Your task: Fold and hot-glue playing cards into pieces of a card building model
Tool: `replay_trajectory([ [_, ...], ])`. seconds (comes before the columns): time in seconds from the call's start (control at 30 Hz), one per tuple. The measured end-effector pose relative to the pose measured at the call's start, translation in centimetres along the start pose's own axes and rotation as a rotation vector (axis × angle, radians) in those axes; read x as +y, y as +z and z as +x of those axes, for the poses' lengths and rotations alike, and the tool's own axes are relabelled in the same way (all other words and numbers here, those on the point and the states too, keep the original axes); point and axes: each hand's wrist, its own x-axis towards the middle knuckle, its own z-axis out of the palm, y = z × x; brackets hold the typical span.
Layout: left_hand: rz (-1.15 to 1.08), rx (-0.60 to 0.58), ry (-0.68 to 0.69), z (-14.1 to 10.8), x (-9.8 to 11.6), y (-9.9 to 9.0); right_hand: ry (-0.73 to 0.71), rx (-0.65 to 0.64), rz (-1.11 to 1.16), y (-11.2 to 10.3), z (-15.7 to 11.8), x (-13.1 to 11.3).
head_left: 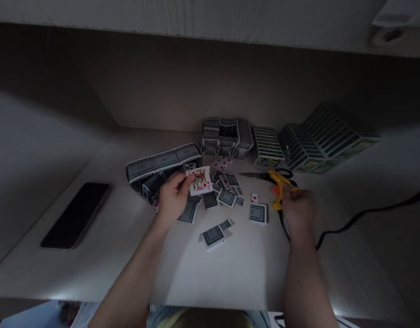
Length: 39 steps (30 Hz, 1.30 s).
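Between the thumb and fingers of my left hand (pixel 175 195) is a playing card (pixel 201 181), a face card with red diamonds turned up. My right hand (pixel 299 207) is closed round a yellow glue gun (pixel 280 184), its black cord trailing off to the right. Scissors (pixel 256 175) lie just beyond the gun, partly hidden by it. Cut and folded card pieces (pixel 227 197), mostly back side up, are heaped between my hands. Nearer to me rest a folded card piece (pixel 214 236) and, to the right, another one (pixel 258 213).
A long structure built of cards (pixel 164 159) stands behind my left hand, and a boxy card structure (pixel 226 136) is at the back. Striped stacked card boxes (pixel 309 146) fill the back right. A black phone (pixel 76 215) lies at left. A shelf (pixel 210 20) hangs overhead.
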Motion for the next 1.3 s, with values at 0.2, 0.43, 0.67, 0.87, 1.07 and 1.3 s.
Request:
replay_trajectory([
  [0.2,0.077,0.1,0.007,0.6,-0.2,-0.9,-0.42,-0.284,0.295,0.2,-5.4,-6.4],
  [0.43,0.027,0.042,-0.004,0.4,-0.2,-0.6,-0.833,-0.734,0.037,2.3,-11.2,-12.7],
  [0.67,0.031,0.044,0.024,0.3,0.0,-0.8,-0.69,-0.771,-0.173,3.6,-11.1,-15.2],
  [0.87,0.147,0.043,0.099,0.3,0.3,-0.9,-0.621,-0.859,-0.14,4.1,-11.4,-15.6],
  [1.07,0.254,0.023,0.172,0.2,0.6,-0.7,-0.661,-0.949,0.117,3.2,-10.5,-14.5],
  [1.3,0.256,0.011,0.139,0.2,0.2,-0.3,-0.216,-1.438,0.819,1.4,-7.2,-10.8],
])
